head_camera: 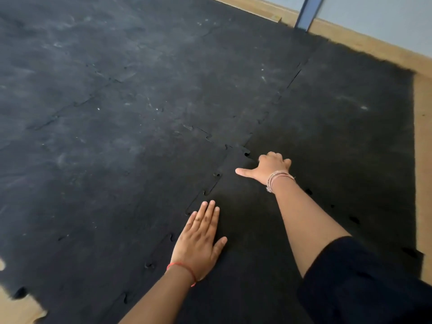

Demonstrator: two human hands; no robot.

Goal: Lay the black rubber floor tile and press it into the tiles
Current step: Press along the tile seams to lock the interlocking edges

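A darker black rubber floor tile (254, 220) lies flat at the lower middle, its jigsaw-toothed left edge meeting the dusty laid tiles (117, 136). My left hand (198, 244) rests flat, fingers together, palm down on that left seam. My right hand (268, 167) reaches farther ahead with fingers curled under and thumb stretched left, knuckles pressing the tile near its far left corner. Part of the corner tab still shows a small gap. Neither hand holds anything.
Another dark tile (350, 113) lies to the right, with bare wooden floor (423, 136) beyond it. A grey metal post (308, 10) and a pale wall stand at the far right. Wooden floor also shows at the bottom left (18, 309).
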